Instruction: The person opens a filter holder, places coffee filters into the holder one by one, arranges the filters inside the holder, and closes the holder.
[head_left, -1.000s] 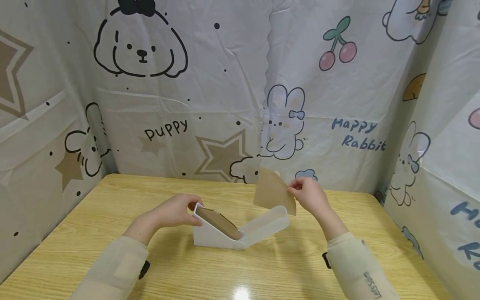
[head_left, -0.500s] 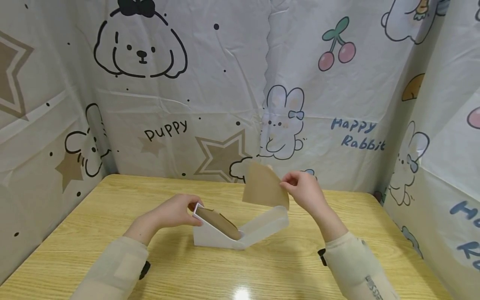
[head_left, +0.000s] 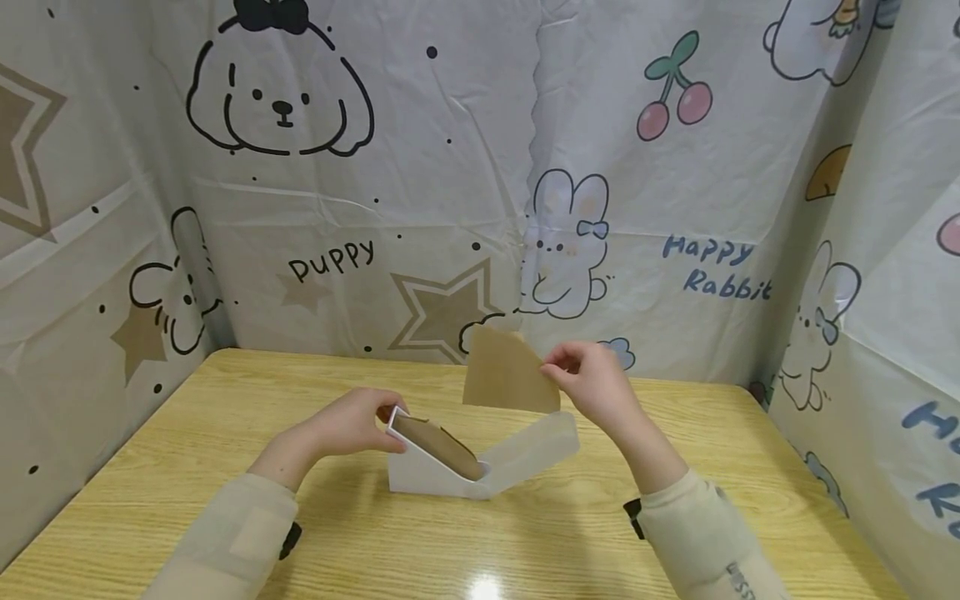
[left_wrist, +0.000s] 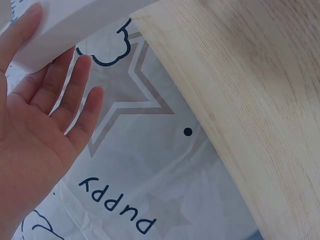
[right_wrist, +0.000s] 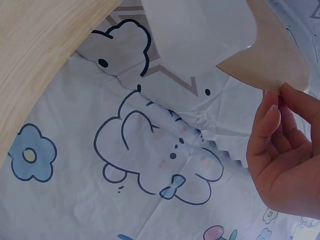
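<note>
My left hand (head_left: 358, 423) grips the raised back end of a white box (head_left: 418, 475) on the table, thumb on the near side and fingers behind. In the left wrist view the thumb and fingers hold the box's white wall (left_wrist: 80, 25). Brown paper coffee filters (head_left: 435, 444) lie inside it; how many cannot be made out. Its frosted lid (head_left: 534, 452) is swung open to the right. Above the lid, my right hand (head_left: 596, 385) pinches one brown coffee filter (head_left: 504, 371) by its right edge, between thumb and fingertips. That filter hangs apart from the box.
The wood-grain table (head_left: 360, 550) carries the box near its middle. A printed cloth (head_left: 420, 183) hangs behind the table's far edge and along both sides. In the right wrist view the lid (right_wrist: 200, 35) is close to the held filter.
My right hand has carried the coffee filter leftward, from right of the lid's tip to above the lid and nearer the box. The left hand, box and lid stay put.
</note>
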